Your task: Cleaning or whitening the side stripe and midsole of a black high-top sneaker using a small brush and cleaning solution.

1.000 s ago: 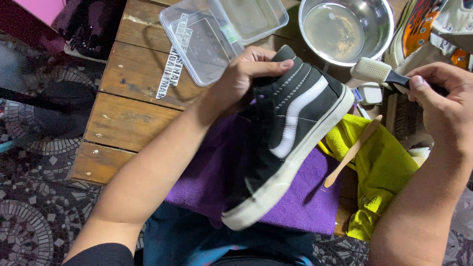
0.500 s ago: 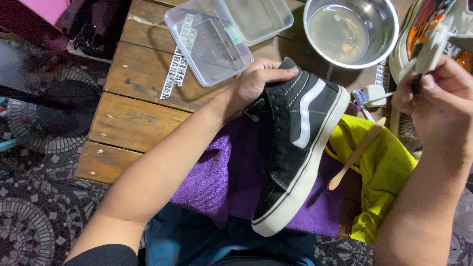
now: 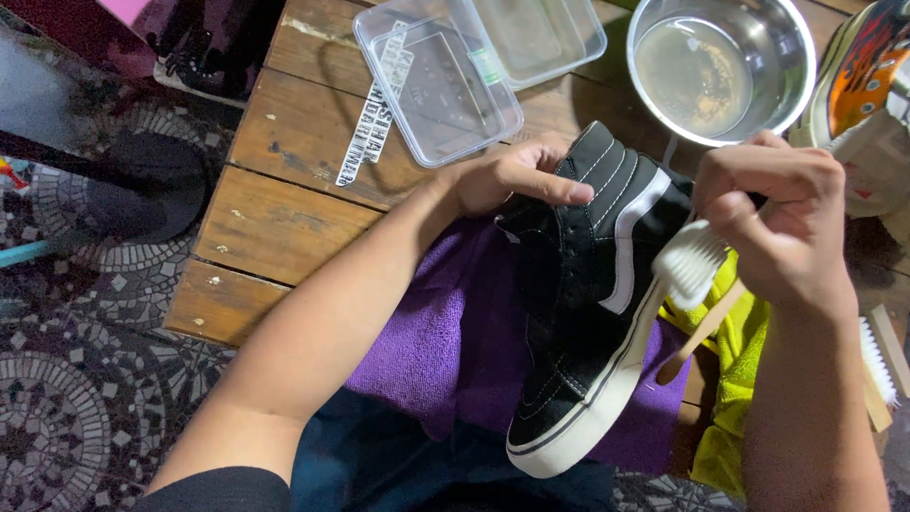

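Wooden planks, worn and scratched, make up the table (image 3: 284,204), which fills the upper middle of the view; at nine o'clock a floor of small mosaic tiles (image 3: 57,417) shows beside it. At twelve o'clock lie two clear plastic containers (image 3: 445,81), and at one o'clock a steel bowl (image 3: 720,62) holds cloudy water. A purple cloth (image 3: 445,351) spreads at six o'clock, with a yellow-green cloth (image 3: 735,389) at four o'clock.

Over the purple cloth, at centre, a black high-top sneaker (image 3: 588,303) with a white stripe and white sole tilts on its side, toe toward six o'clock. The left hand (image 3: 512,175) reaches in from seven o'clock and grips the sneaker's collar, thumb across the top. The right hand (image 3: 782,228), coming from five o'clock, is closed around a white-bristled brush (image 3: 690,261), bristles touching the sole's edge.
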